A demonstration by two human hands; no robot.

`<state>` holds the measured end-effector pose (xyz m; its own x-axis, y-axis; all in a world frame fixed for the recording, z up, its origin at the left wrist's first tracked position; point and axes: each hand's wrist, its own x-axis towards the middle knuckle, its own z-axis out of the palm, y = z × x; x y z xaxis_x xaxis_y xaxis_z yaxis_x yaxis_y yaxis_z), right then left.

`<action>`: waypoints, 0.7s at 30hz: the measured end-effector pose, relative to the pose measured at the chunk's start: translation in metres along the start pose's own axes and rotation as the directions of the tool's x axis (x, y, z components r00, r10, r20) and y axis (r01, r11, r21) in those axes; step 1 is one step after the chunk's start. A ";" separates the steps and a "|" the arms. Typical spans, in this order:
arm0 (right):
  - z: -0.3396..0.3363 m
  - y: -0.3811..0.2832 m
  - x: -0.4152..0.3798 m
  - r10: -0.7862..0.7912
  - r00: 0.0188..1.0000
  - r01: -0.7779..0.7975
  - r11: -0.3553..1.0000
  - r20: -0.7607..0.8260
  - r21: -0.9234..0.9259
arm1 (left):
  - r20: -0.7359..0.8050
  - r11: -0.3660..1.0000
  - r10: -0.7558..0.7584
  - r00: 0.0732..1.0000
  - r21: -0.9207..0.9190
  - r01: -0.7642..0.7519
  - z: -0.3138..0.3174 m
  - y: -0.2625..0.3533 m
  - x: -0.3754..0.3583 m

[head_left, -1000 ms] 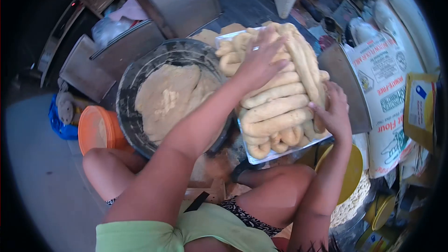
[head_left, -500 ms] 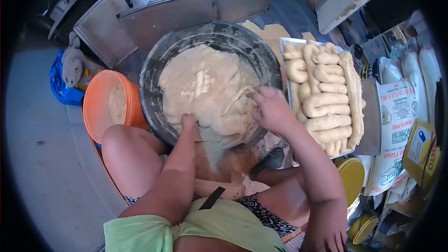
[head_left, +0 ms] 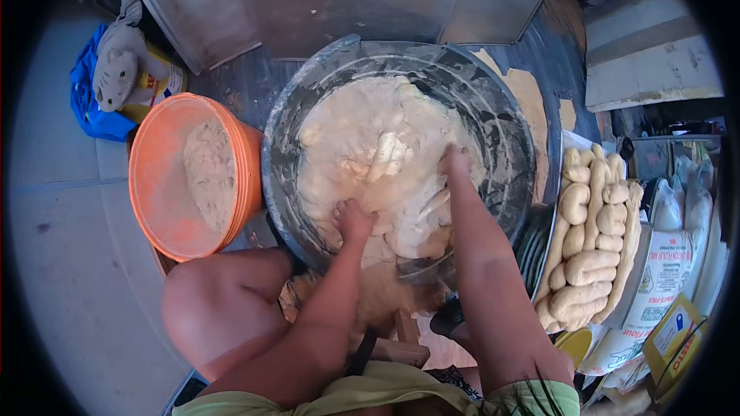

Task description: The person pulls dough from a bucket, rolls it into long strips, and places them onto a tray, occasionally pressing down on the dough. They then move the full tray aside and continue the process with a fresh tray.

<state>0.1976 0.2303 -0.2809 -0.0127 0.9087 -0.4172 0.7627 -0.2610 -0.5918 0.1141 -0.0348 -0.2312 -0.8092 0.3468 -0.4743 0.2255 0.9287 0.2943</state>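
A wide dark basin (head_left: 279, 135) holds a big mass of pale, floured dough (head_left: 347, 127). My left hand (head_left: 354, 219) rests on the lower left of the dough, its fingers apart and pressed onto the surface. On the right side of the dough lies my right hand (head_left: 455, 160); its fingertips are at the dough, and whether they grip any of it is hard to make out. Loose flour whitens the dough's middle and lower right.
An orange bucket (head_left: 158, 192) with flour stands left of the basin. At the right, a tray (head_left: 546, 250) bears thick dough rolls (head_left: 590, 266), beside a flour sack (head_left: 667, 266). Metal sheets (head_left: 347, 8) lean behind. A grey cloth (head_left: 119, 69) lies at the upper left.
The view has shifted, so the tray appears farther right. My right hand has moved from the dough's right edge farther up the basin, with the arm straighter. My left hand presses farther onto the dough.
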 end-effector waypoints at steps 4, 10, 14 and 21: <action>0.007 -0.033 0.011 0.280 0.950 -0.269 0.959 -0.138 0.094 | 0.005 0.997 0.079 0.997 -0.005 -0.079 0.000 -0.002 0.010; 0.025 -0.038 0.017 0.018 0.990 -0.020 1.000 -0.140 -0.012 | 0.330 0.997 0.030 0.943 0.051 -0.049 -0.006 -0.004 0.024; 0.003 -0.060 -0.046 -0.301 0.923 0.366 0.878 -0.239 0.308 | 0.408 0.987 0.110 0.906 0.060 -0.147 -0.016 0.001 0.028; -0.017 -0.034 -0.156 -0.662 0.749 0.580 0.669 0.019 0.464 | 0.476 0.979 0.186 0.859 -0.021 -0.201 -0.010 -0.012 0.032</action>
<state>0.1844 0.1031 -0.1843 -0.5271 0.8472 0.0665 0.2035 0.2018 -0.9581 0.0800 -0.0364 -0.2415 -0.3950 0.5334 -0.7480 0.3722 0.8373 0.4006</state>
